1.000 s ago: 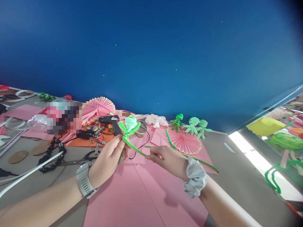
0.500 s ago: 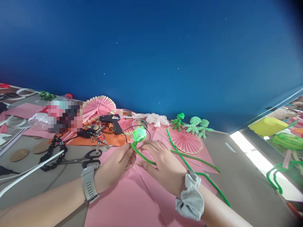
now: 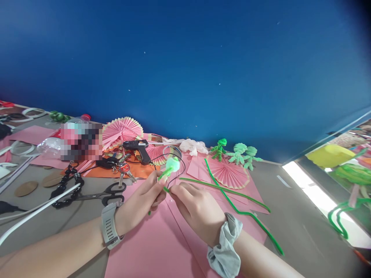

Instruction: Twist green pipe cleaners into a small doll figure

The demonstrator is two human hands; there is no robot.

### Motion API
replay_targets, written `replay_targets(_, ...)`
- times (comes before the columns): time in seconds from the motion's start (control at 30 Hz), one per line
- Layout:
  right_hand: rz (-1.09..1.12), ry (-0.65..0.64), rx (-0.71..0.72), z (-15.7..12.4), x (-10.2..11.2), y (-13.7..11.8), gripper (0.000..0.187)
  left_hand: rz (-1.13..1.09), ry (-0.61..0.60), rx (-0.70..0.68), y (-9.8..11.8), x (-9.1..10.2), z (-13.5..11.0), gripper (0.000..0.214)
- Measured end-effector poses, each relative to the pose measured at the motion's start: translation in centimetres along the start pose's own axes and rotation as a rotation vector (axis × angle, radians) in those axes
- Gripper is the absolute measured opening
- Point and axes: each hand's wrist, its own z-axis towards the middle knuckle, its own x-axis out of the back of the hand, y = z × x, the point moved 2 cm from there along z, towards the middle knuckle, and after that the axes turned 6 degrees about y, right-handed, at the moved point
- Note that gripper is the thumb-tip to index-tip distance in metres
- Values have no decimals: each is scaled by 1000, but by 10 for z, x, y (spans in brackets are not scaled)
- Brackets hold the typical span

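Head view: looked forward and down over both forearms to a cluttered craft desk (image 3: 292,200) set against a blue wall (image 3: 185,65).
Nearest: a grey scrunchie (image 3: 224,251) sat on the right wrist and a grey watch (image 3: 109,231) on the left wrist; both arms lay above a sheet of pink paper (image 3: 150,251).
Left hand (image 3: 142,199): fingers were closed on the stem of a green pipe-cleaner flower (image 3: 171,165), just below its pale green head.
Right hand (image 3: 193,206): fingertips were pinched on the same stem right beside the left hand, the two hands nearly touching.
Flower's place: held up off the paper, between the hands and the glue gun, its head tilted away from the person.
Handling: judged very light, with a soft fuzzy surface over bendable wire that keeps its bend; the head looked easy to crush, so the stem seemed the sound place to grip.
Right of the hands: long green pipe cleaners (image 3: 246,212) trailed across the pink paper.
Left of the hands: scissors (image 3: 107,192), keys (image 3: 123,170) and a black chain (image 3: 65,185) lay on the desk.
Farther: a black glue gun (image 3: 138,146), pink paper fans (image 3: 121,131) and green pipe-cleaner figures (image 3: 237,152) stood near the wall.
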Motion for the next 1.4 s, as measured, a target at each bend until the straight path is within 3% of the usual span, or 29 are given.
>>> replay_targets(0.13,-103,-41,45,-1,-4,-3,21,111,106,-22,0,2,2,28)
replay_targets(0.23,-86,-21,-6,-1,-4,-2,19,139,131,-30,4,4,4,29)
replay_targets(0.43,184,-5,-211,3,4,12,12,0,75,-20,6,5,5,34)
replay_targets(0.6,389,-47,-327,9,5,35,18,-52,28,24,7,3,3,31)
replay_targets(0.67,499,-145,-310,11,4,41,21,-27,-66,27,7,-1,-1,33)
replay_targets(0.8,658,-408,-216,9,2,45,23,188,-434,30,5,-13,-12,41)
replay_targets(0.9,664,-495,-203,6,2,47,19,422,-540,-42,5,-20,-21,36)
replay_targets(1.03,650,-536,-213,5,5,52,11,565,-454,-98,4,-20,-24,27)
replay_targets(1.23,649,-494,-236,9,18,57,11,655,-67,-213,4,-10,-18,11)
replay_targets(1.4,687,-513,-235,9,20,58,8,795,0,-365,7,-6,-18,8)
